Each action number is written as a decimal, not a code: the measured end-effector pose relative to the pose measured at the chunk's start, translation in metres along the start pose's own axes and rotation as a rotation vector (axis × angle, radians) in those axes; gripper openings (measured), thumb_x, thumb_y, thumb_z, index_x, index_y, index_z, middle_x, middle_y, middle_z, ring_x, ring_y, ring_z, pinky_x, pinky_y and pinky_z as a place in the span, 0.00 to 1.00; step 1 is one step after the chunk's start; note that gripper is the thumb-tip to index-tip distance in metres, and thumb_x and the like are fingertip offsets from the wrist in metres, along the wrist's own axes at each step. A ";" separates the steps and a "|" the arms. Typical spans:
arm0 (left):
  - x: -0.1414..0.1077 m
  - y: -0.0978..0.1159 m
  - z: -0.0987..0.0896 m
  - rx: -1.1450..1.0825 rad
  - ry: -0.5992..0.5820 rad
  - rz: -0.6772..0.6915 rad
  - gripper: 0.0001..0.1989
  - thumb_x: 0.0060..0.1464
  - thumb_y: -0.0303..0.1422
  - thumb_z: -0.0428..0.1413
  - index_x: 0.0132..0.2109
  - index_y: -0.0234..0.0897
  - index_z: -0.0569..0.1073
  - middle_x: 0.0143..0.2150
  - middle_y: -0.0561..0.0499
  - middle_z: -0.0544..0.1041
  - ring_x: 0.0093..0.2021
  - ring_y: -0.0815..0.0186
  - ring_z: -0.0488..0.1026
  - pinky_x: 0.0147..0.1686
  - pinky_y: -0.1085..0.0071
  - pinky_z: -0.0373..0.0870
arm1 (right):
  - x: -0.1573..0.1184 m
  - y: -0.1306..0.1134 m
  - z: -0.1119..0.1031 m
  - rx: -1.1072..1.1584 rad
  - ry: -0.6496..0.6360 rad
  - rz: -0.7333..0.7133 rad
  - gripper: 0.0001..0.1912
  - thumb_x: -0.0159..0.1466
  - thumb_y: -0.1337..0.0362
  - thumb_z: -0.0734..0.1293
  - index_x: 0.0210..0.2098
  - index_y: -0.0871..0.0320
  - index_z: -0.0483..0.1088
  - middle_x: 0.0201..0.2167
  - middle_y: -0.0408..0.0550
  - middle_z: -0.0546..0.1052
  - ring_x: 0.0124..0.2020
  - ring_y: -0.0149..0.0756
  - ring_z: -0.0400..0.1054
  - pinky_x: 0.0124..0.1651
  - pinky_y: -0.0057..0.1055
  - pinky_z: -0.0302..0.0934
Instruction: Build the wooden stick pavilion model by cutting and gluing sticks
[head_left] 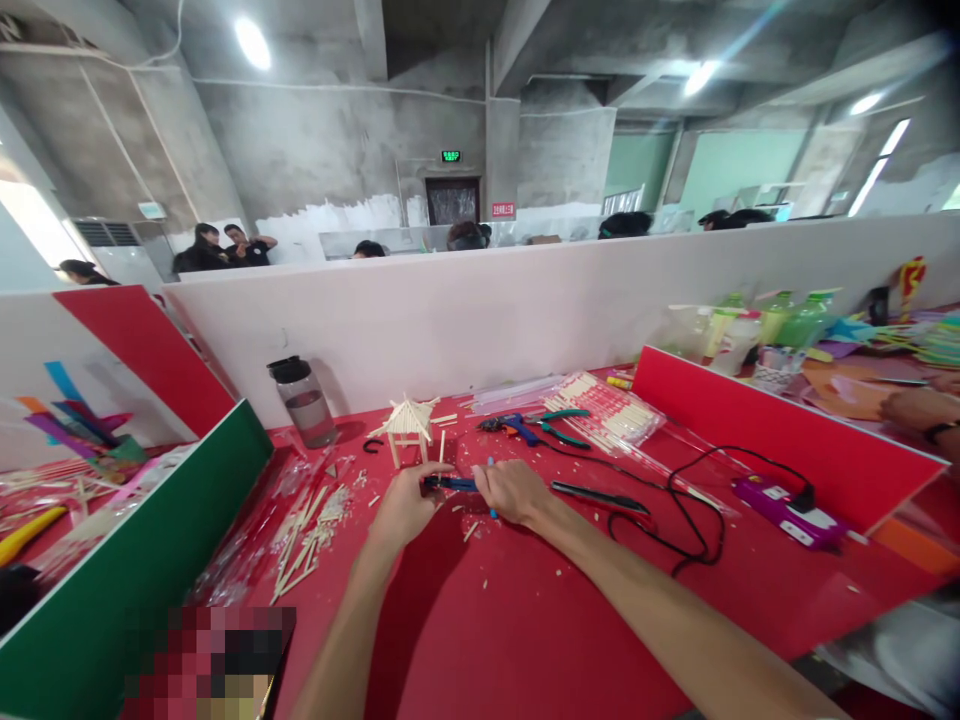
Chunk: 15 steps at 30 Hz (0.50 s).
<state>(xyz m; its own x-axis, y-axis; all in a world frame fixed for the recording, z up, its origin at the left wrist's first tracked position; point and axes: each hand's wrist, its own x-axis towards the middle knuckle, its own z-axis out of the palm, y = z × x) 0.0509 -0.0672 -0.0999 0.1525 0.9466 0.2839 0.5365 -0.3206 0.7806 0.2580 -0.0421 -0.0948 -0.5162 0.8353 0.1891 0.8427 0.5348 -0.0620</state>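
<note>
On the red table, my right hand is closed around the handles of blue pliers. My left hand is closed by the jaws of the pliers, its fingers pinched together; what they hold is too small to make out. Just beyond my left hand stands a small pavilion model made of pale sticks, with a pointed roof. Cut stick pieces and small scraps lie to the left of my left hand.
A dark-lidded bottle stands at the back left. Behind my right hand lie a glue gun, green-handled pliers and packed sticks. A cable runs to a purple power strip. Green and red dividers flank the space.
</note>
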 end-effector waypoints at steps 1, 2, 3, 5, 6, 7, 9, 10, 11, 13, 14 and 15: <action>0.000 0.001 0.000 0.001 0.000 0.000 0.25 0.42 0.19 0.54 0.48 0.36 0.79 0.44 0.45 0.81 0.43 0.59 0.77 0.47 0.67 0.71 | 0.000 0.000 0.000 -0.007 -0.001 0.003 0.31 0.73 0.59 0.45 0.38 0.61 0.77 0.36 0.60 0.81 0.37 0.45 0.76 0.41 0.35 0.63; 0.000 0.001 0.000 0.001 -0.002 -0.001 0.25 0.42 0.19 0.54 0.48 0.36 0.79 0.45 0.46 0.81 0.43 0.59 0.77 0.47 0.67 0.71 | 0.000 0.001 0.000 -0.012 -0.002 0.008 0.30 0.73 0.59 0.45 0.38 0.61 0.77 0.36 0.59 0.81 0.37 0.44 0.76 0.41 0.35 0.63; 0.000 0.002 0.000 0.000 -0.004 -0.004 0.24 0.42 0.20 0.54 0.48 0.37 0.79 0.44 0.46 0.82 0.43 0.59 0.77 0.47 0.67 0.71 | 0.000 0.002 0.000 -0.015 -0.004 0.015 0.30 0.73 0.59 0.45 0.37 0.61 0.77 0.36 0.59 0.81 0.36 0.45 0.76 0.40 0.34 0.63; 0.000 0.004 0.000 0.002 0.000 -0.009 0.23 0.43 0.21 0.55 0.48 0.37 0.79 0.43 0.47 0.82 0.43 0.59 0.77 0.47 0.67 0.70 | 0.000 0.004 0.001 -0.021 -0.004 0.029 0.30 0.73 0.59 0.46 0.36 0.61 0.77 0.35 0.59 0.81 0.36 0.45 0.76 0.40 0.34 0.63; 0.000 0.004 0.001 0.004 0.007 -0.008 0.22 0.43 0.22 0.56 0.47 0.37 0.79 0.43 0.47 0.82 0.44 0.59 0.77 0.48 0.67 0.70 | 0.000 0.006 0.001 -0.025 -0.004 0.034 0.31 0.73 0.59 0.46 0.36 0.62 0.77 0.35 0.60 0.81 0.36 0.45 0.76 0.39 0.34 0.63; 0.000 0.004 0.002 0.006 0.014 -0.008 0.22 0.43 0.22 0.56 0.46 0.37 0.79 0.43 0.47 0.81 0.43 0.60 0.77 0.47 0.68 0.70 | 0.000 0.007 0.001 -0.030 -0.004 0.038 0.31 0.73 0.59 0.46 0.35 0.62 0.78 0.34 0.60 0.81 0.35 0.46 0.76 0.39 0.34 0.63; -0.001 0.004 0.003 0.011 0.015 -0.022 0.21 0.43 0.23 0.56 0.46 0.37 0.79 0.42 0.48 0.81 0.39 0.62 0.77 0.42 0.70 0.71 | -0.001 0.010 0.002 -0.040 -0.006 0.044 0.32 0.73 0.58 0.46 0.35 0.62 0.78 0.34 0.60 0.81 0.35 0.46 0.76 0.38 0.33 0.63; -0.001 0.004 0.004 0.011 0.008 -0.042 0.21 0.44 0.25 0.55 0.47 0.36 0.79 0.38 0.48 0.81 0.34 0.64 0.76 0.37 0.72 0.71 | -0.002 0.011 0.003 -0.044 -0.007 0.047 0.32 0.73 0.57 0.46 0.35 0.62 0.78 0.34 0.60 0.81 0.35 0.46 0.76 0.39 0.33 0.63; -0.002 0.003 0.004 0.005 -0.001 -0.071 0.21 0.45 0.26 0.55 0.49 0.36 0.78 0.33 0.49 0.81 0.29 0.66 0.74 0.31 0.73 0.69 | -0.002 0.011 0.003 -0.045 -0.009 0.051 0.32 0.73 0.57 0.45 0.36 0.62 0.78 0.34 0.60 0.81 0.36 0.46 0.76 0.39 0.33 0.63; -0.002 0.004 0.004 -0.028 -0.017 -0.128 0.23 0.46 0.28 0.56 0.51 0.33 0.77 0.24 0.53 0.76 0.21 0.69 0.67 0.23 0.76 0.63 | -0.003 0.012 0.002 -0.038 -0.009 0.060 0.33 0.73 0.55 0.45 0.37 0.61 0.78 0.35 0.60 0.81 0.37 0.45 0.76 0.41 0.34 0.62; -0.003 0.004 0.003 -0.052 -0.018 -0.141 0.24 0.46 0.29 0.56 0.52 0.32 0.76 0.21 0.54 0.74 0.20 0.71 0.65 0.22 0.77 0.60 | -0.004 0.012 0.001 -0.031 -0.010 0.068 0.34 0.73 0.54 0.44 0.38 0.61 0.77 0.36 0.60 0.81 0.38 0.46 0.76 0.42 0.34 0.62; -0.003 0.005 0.001 -0.079 -0.016 -0.142 0.24 0.46 0.30 0.56 0.53 0.32 0.76 0.21 0.54 0.73 0.19 0.71 0.64 0.22 0.77 0.59 | -0.005 0.012 -0.001 -0.023 -0.013 0.080 0.34 0.73 0.52 0.44 0.38 0.61 0.77 0.37 0.61 0.81 0.38 0.46 0.76 0.42 0.35 0.62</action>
<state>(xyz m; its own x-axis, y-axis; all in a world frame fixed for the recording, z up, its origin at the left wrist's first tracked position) 0.0540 -0.0714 -0.0976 0.0937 0.9828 0.1589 0.4871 -0.1844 0.8537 0.2704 -0.0399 -0.0957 -0.4486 0.8771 0.1716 0.8847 0.4630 -0.0537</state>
